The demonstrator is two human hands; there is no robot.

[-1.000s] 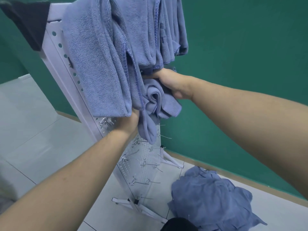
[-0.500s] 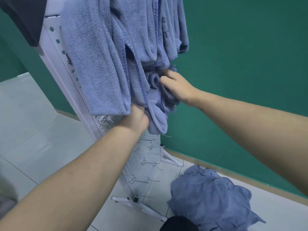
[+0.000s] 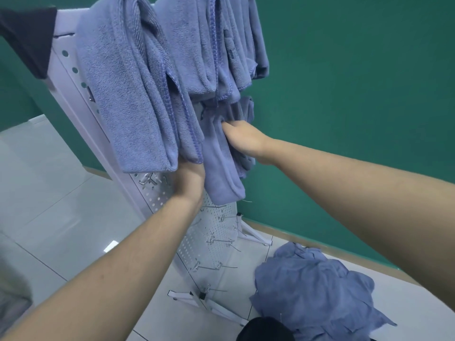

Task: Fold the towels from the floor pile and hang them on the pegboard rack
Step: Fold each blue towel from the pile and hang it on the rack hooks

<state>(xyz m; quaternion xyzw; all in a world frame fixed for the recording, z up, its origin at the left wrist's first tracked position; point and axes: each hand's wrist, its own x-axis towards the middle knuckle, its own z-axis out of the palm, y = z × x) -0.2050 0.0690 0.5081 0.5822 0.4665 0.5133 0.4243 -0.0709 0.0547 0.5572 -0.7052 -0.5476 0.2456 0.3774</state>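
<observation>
The folded blue towel [image 3: 222, 166] hangs on the white pegboard rack [image 3: 216, 232], with the right hand [image 3: 242, 141] pushing into its fold — fingers buried in the cloth, so I cannot tell their grip. The left hand [image 3: 188, 179] reaches under the neighbouring hung towels [image 3: 128, 99], fingers hidden. Below the hands, the towel pile [image 3: 317, 294] lies on the floor [image 3: 61, 217].

Folded towels [image 3: 128, 99] hang on the pegboard rack [image 3: 216, 242]; floor pile [image 3: 317, 294] lies right
</observation>
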